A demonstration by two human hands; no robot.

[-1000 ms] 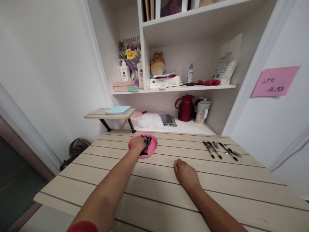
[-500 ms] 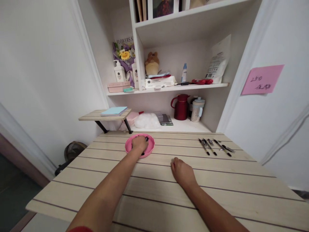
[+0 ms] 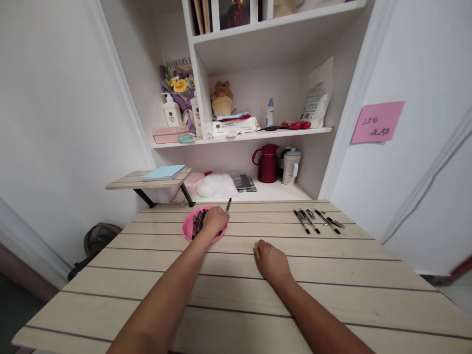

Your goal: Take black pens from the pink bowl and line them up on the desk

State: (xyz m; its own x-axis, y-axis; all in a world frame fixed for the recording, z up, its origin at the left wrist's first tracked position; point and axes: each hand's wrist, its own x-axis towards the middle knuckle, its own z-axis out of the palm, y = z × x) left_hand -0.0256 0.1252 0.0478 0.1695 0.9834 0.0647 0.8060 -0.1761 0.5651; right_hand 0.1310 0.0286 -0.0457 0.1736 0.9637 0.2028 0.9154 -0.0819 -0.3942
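Note:
My left hand [image 3: 216, 220] is over the right side of a pink scalloped tray [image 3: 187, 227] and closed on a pen [image 3: 228, 205], whose dark tip end sticks up past the fingers. Inside the tray lie several black pens [image 3: 198, 223], side by side; my hand covers part of them. My right hand [image 3: 271, 259] rests on the table, curled into a loose fist, with no object showing in it. Farther right, several pens [image 3: 309, 221] and a dark, shorter piece [image 3: 336, 223] lie apart on the tabletop.
The slatted wooden table [image 3: 236, 285] meets a white shelf unit at its back. A small raised stand [image 3: 121, 181] with blue paper [image 3: 164, 172] is at the back left. A red jug [image 3: 267, 163] and a pale cup [image 3: 291, 167] stand on the lower shelf.
My left hand has shifted right within the tray, uncovering the pens there, and a pen now sticks up from it. My right hand keeps its place on the table. The camera view has turned slightly right.

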